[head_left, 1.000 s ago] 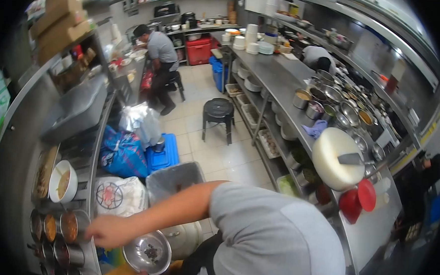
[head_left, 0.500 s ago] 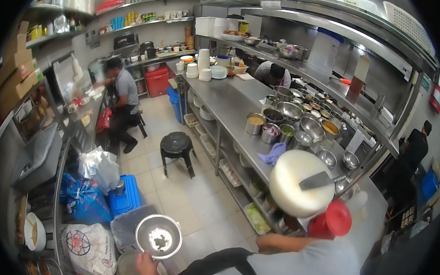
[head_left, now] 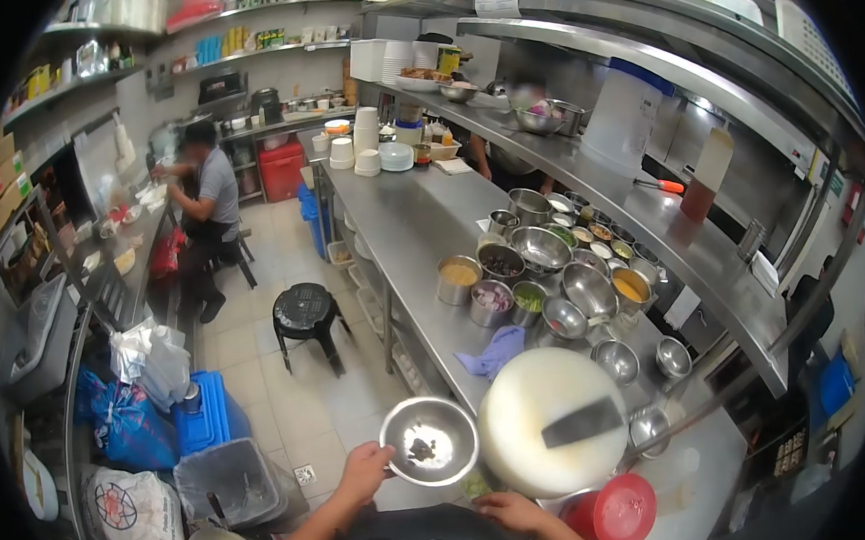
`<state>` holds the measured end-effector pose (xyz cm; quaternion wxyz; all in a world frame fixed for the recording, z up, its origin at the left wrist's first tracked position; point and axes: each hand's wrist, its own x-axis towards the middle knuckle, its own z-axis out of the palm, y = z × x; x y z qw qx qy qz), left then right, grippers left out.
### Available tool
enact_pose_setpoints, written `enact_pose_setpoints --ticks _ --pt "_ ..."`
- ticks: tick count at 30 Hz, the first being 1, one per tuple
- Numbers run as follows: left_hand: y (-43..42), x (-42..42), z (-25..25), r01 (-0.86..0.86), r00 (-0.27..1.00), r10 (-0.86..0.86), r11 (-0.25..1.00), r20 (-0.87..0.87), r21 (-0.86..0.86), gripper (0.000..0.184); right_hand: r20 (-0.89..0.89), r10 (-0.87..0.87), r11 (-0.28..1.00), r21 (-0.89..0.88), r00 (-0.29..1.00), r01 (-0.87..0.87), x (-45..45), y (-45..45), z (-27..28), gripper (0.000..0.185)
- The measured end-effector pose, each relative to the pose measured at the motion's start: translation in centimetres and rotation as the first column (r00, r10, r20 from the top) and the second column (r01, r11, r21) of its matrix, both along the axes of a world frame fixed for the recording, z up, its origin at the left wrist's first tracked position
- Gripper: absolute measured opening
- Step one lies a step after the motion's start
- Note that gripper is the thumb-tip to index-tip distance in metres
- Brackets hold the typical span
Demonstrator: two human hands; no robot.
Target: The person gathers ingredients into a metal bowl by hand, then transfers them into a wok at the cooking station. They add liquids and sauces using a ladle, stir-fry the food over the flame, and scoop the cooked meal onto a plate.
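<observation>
My left hand point(head_left: 367, 470) grips the rim of a steel bowl point(head_left: 430, 441), which holds a few dark pieces at its bottom. My right hand point(head_left: 515, 513) is in front of my body, below the round white chopping block point(head_left: 552, 423), its fingers slightly spread and nothing visible in them. A cleaver point(head_left: 583, 422) lies on the block. Right of my right hand is a red container point(head_left: 611, 512). Behind the block, a purple cloth point(head_left: 493, 352) rests on the steel counter point(head_left: 396, 224).
Steel pots and bowls point(head_left: 588, 290) of ingredients crowd the counter under a long shelf point(head_left: 642, 183). A black stool point(head_left: 305, 310) stands in the aisle. One person point(head_left: 209, 200) sits at the left; another is partly hidden behind the counter. Bins and bags line the lower left.
The view has turned rightward. My left hand has carried the bowl from the left side to beside the chopping block. My right hand has left the pots at the left and is now before my body.
</observation>
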<state>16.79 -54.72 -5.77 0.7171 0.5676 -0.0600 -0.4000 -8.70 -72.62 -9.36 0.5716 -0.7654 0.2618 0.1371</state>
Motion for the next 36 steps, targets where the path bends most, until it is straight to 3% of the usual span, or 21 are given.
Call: enact_pose_setpoints --ticks 1,3,7,11,15,20,23,26,28,30,36 --pt "-1.4 0.4 -0.4 0.058 0.998 -0.058 0.998 -0.007 0.019 0.014 0.004 -0.005 1.000 -0.001 1.000 0.005 -0.1 -0.1 0.4 0.035" --pt "-4.1 1.9 -0.6 0.162 0.987 -0.162 0.985 -0.001 0.066 0.017 0.014 -0.408 0.876 0.287 0.913 0.387 -0.3 -0.7 1.0 0.035" --pt "-9.2 5.7 -1.3 0.219 0.974 -0.223 0.972 0.049 0.082 0.018 0.019 -0.576 0.770 0.349 0.817 0.535 0.6 -1.8 6.2 0.035" --pt "-14.3 10.0 -1.2 0.248 0.965 -0.253 0.966 0.071 0.076 0.018 0.093 -0.686 0.685 0.416 0.721 0.598 2.9 -3.9 5.6 0.033" --pt "-19.4 15.3 -1.9 0.312 0.946 -0.313 0.950 0.084 0.029 0.021 0.213 -0.758 0.647 0.372 0.617 0.666 7.9 -5.3 6.5 0.030" --pt "-24.8 21.8 -3.0 0.375 0.913 -0.373 0.927 0.167 0.024 0.024 0.151 -0.740 0.672 0.207 0.656 0.711 13.7 -8.2 7.8 0.024" --pt "-26.5 24.1 -2.8 0.389 0.900 -0.391 0.920 0.193 0.050 0.024 0.114 -0.728 0.676 0.286 0.676 0.679 16.6 -10.8 6.9 0.029" --pt "-27.8 24.9 -3.4 0.430 0.875 -0.438 0.899 0.205 0.083 0.024 0.130 -0.717 0.693 0.233 0.684 0.682 19.5 -12.0 7.3 0.024" --pt "-28.2 24.9 -2.9 0.488 0.861 -0.491 0.871 0.132 0.053 0.025 0.128 -0.720 0.691 0.212 0.682 0.691 20.6 -12.6 6.8 0.024" --pt "-29.1 25.5 -4.8 0.565 0.800 -0.580 0.814 0.151 0.131 0.017 0.121 -0.726 0.686 0.199 0.677 0.700 21.5 -13.0 6.6 0.024" --pt "-29.0 23.1 -2.1 0.688 0.726 -0.688 0.725 -0.022 0.034 0.016 0.034 -0.829 0.548 0.249 0.559 0.798 21.7 -12.4 6.5 0.032"
